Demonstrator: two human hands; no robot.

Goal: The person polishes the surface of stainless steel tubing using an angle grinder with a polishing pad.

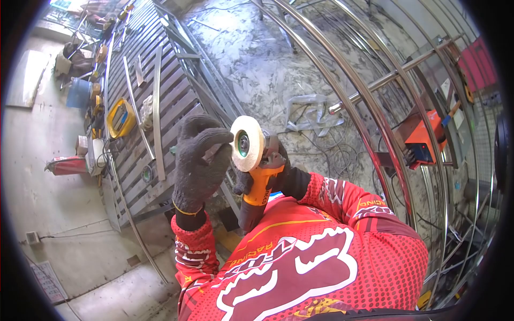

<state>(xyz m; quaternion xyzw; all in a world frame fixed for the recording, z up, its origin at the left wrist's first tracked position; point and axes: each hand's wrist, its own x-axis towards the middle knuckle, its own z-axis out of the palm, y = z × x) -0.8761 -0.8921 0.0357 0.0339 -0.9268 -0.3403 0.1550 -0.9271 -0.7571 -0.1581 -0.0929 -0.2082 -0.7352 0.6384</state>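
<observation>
My right hand (286, 170), in a dark glove, is wrapped round an orange and black angle grinder (262, 184) and lies partly behind it. The tool is held upright in front of my chest. On its head sits a round, cream-coloured polishing wheel (251, 125) with a green and dark hub, its face turned to the left. My left hand (201, 160), gloved too, is beside the wheel. Its fingers are bent, and index finger and thumb close on the wheel's left edge.
A slatted metal bench (176, 101) stretches away at the left, bearing metal strips and a yellow ring-shaped item (120, 117). Curved shiny tubes (342, 69) form a frame on the right. An orange machine (425, 139) stands behind them. Cables (337, 155) lie on the stained floor.
</observation>
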